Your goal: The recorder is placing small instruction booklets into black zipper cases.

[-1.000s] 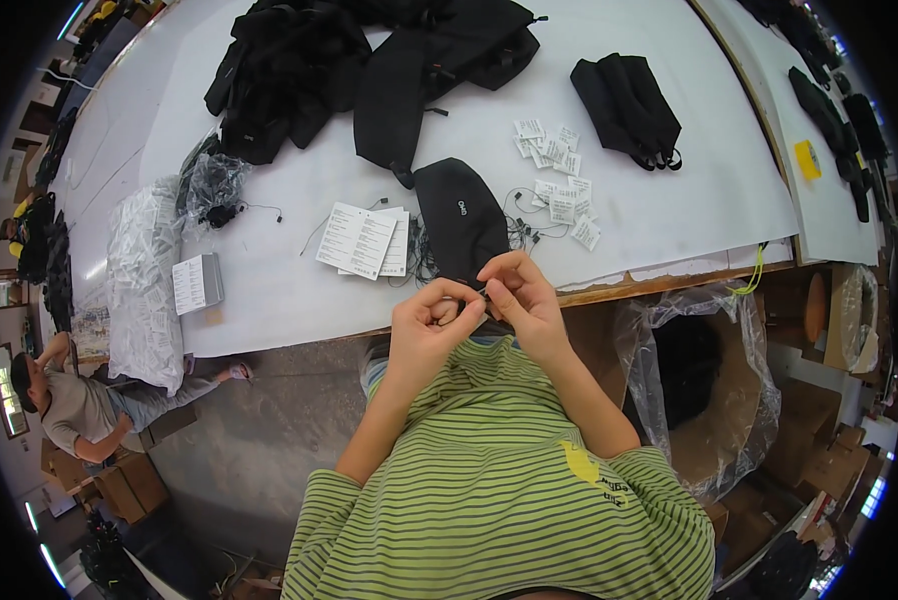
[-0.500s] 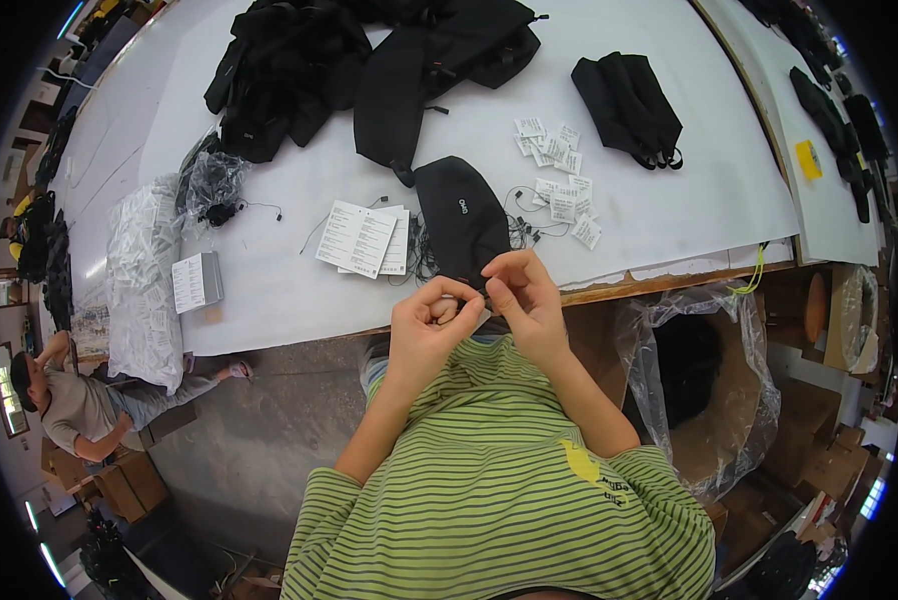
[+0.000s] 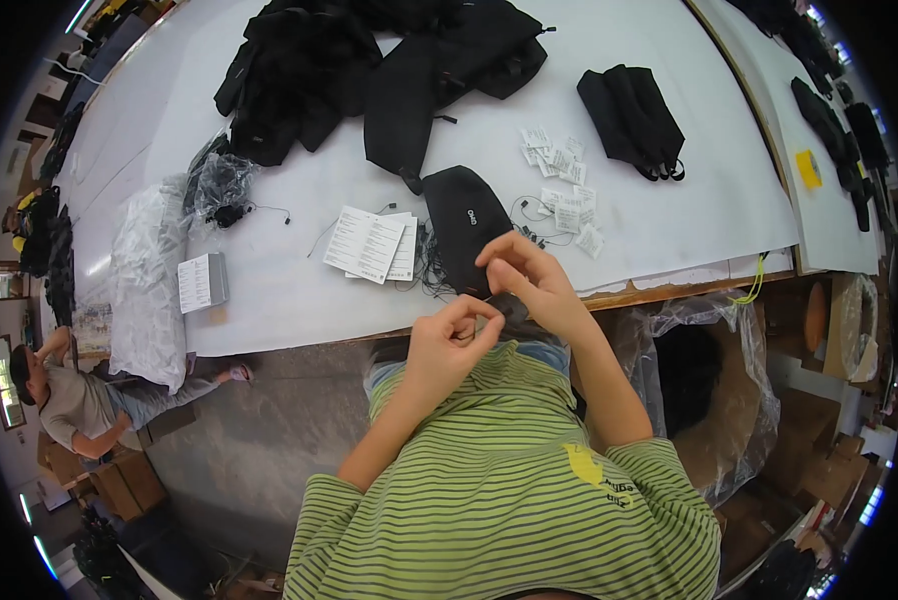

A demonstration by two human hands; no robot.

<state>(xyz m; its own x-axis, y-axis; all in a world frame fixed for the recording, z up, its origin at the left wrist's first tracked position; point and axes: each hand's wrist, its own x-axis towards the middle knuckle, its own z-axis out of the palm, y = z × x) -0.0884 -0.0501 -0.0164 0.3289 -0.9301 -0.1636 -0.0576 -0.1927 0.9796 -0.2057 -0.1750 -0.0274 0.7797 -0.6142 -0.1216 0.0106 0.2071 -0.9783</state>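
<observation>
A black fabric pouch (image 3: 461, 222) lies at the table's near edge, its lower end running under my hands. My left hand (image 3: 453, 345) is closed in a pinch just off the edge, its fingertips by a thin dark strand too small to make out. Above it and to the right, my right hand (image 3: 537, 285) is also pinched, its fingertips over the pouch's near end; what they grip is hidden. White printed cards (image 3: 367, 245) lie left of the pouch beside a tangle of black strings (image 3: 431, 262). Small white labels (image 3: 572, 208) are scattered to its right.
Black bags (image 3: 304, 75) are heaped at the back, with another black bag (image 3: 632, 120) back right. A plastic-wrapped bundle (image 3: 149, 290) and a card stack (image 3: 202, 282) sit on the left. A plastic-lined carton (image 3: 739, 420) stands below right. A person (image 3: 94, 400) is at far left.
My hands have drawn apart: the left has moved down, the right slightly right and up relative to it. The table things appear shifted slightly down and right in the view.
</observation>
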